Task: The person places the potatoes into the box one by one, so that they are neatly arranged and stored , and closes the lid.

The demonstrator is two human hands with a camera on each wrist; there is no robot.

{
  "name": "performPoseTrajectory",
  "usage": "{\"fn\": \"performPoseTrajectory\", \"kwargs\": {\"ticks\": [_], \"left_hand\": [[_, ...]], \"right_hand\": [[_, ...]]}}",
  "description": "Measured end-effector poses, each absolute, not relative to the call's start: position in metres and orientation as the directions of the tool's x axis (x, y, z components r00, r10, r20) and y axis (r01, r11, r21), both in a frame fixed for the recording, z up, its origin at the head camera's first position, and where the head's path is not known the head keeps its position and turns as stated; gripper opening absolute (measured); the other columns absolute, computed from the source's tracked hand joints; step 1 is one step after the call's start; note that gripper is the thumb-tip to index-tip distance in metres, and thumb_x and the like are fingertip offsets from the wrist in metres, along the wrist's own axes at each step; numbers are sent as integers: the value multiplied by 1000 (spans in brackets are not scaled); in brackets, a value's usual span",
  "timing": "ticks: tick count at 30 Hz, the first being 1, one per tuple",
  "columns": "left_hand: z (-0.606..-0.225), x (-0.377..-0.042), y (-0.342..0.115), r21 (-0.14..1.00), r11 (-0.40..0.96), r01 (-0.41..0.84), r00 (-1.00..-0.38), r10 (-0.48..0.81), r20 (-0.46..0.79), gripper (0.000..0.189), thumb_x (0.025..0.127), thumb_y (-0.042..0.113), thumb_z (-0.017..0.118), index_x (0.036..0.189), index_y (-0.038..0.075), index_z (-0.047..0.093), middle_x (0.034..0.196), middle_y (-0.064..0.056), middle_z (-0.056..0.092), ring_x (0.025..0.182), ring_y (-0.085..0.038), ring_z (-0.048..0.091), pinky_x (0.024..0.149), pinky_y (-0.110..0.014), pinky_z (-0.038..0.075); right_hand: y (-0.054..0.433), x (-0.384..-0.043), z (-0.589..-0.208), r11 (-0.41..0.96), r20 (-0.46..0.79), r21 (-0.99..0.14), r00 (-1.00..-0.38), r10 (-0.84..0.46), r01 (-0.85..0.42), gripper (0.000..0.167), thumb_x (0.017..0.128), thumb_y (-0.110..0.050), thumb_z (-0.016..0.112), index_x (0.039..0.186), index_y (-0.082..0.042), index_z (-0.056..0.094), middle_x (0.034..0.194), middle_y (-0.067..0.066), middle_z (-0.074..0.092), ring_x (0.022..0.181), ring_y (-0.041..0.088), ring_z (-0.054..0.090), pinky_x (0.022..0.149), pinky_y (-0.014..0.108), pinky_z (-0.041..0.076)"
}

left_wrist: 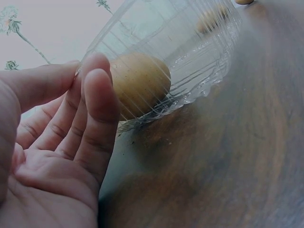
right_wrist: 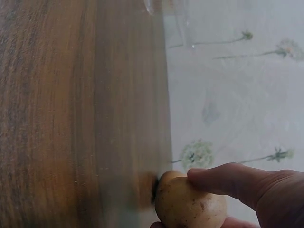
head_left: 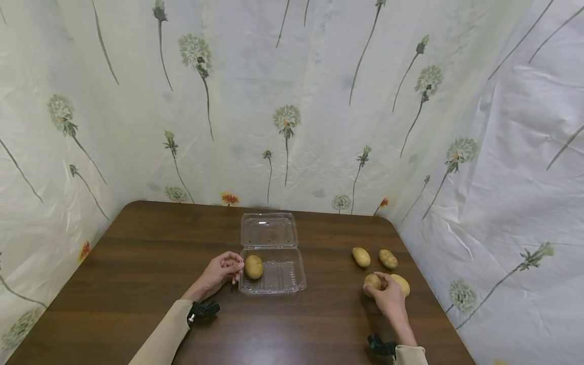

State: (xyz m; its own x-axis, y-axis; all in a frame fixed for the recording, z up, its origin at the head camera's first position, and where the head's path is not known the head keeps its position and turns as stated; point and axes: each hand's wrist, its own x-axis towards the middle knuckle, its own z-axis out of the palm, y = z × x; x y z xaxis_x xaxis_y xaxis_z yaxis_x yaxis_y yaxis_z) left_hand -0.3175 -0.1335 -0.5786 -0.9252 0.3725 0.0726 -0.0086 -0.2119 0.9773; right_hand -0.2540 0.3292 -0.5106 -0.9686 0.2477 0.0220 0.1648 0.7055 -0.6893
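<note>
Head cam: far L, beige sleeve (head_left: pixel 159 332) w/ black wrist strap (head_left: pixel 204 309) leads to L hand (head_left: pixel 218 274), thumb & fingertips almost tog., pinching the L rim of the clear plastic container (head_left: pixel 285 280); L wrist cam shows same grip close up. Just inside that rim sits the 1st potato (head_left: pixel 253 267), in L part of the base. Hinged lid (head_left: pixel 269 230) lies flipped back behind the base, nr rear edge of the brown wood tbl (head_left: pixel 324 314). Well apart to R: smooth oval potato (head_left: pixel 361 257) on tbl; in front & slightly R of it, the held potato (head_left: pixel 371 284), btwn thumb & fingers of R hand (head_left: pixel 391 300), bent & spread approx. to its width. R wrist cam shows thumb pressed on it; can't tell if it's off the tbl. Behind R hand: lumpy potato (head_left: pixel 388 259) on tbl. Farther R, pale potato (head_left: pixel 403 285), partly hidden by the fingers. Far R, past tbl edge: white curtain (head_left: pixel 524 203) w/ dandelion print.
</note>
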Motion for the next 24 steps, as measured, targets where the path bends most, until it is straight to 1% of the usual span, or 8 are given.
{"fn": "performPoseTrajectory", "kwargs": {"ticks": [5, 11, 17, 24], "left_hand": [[-577, -316, -134, 978, -208, -5, -924, 374, 74, 25, 95, 11, 61, 110, -3, 47, 77, -2, 62, 63, -11, 57, 56, -22, 50], [-578, -317, -133, 978, -210, -5, -924, 374, 76, 26, 95, 9, 61, 111, -5, 46, 77, -2, 62, 63, -11, 56, 56, -22, 49], [-579, -317, -133, 979, -204, -6, -922, 380, 74, 28, 95, 9, 60, 112, -7, 45, 77, -2, 62, 64, -11, 57, 56, -22, 49], [-577, -317, -134, 978, -207, -8, -924, 376, 72, 29, 96, 11, 60, 113, -7, 45, 77, -2, 62, 64, -11, 56, 56, -22, 49]], "right_hand": [[327, -257, -508, 718, 39, -682, -973, 229, 141, 56, 86, -24, 71, 133, -3, 50, 114, 24, 62, 96, 30, 58, 71, 32, 44], [323, -261, -503, 721, 60, -684, -975, 213, 116, 55, 86, -25, 71, 133, -4, 51, 113, 24, 62, 94, 30, 59, 68, 31, 45], [319, -262, -501, 732, 71, -674, -976, 205, 105, 55, 86, -25, 72, 132, -3, 51, 116, 27, 61, 99, 34, 61, 71, 38, 48], [315, -267, -498, 728, 79, -678, -976, 205, 98, 55, 86, -26, 72, 133, -6, 51, 114, 22, 63, 98, 32, 61, 70, 33, 47]]}}
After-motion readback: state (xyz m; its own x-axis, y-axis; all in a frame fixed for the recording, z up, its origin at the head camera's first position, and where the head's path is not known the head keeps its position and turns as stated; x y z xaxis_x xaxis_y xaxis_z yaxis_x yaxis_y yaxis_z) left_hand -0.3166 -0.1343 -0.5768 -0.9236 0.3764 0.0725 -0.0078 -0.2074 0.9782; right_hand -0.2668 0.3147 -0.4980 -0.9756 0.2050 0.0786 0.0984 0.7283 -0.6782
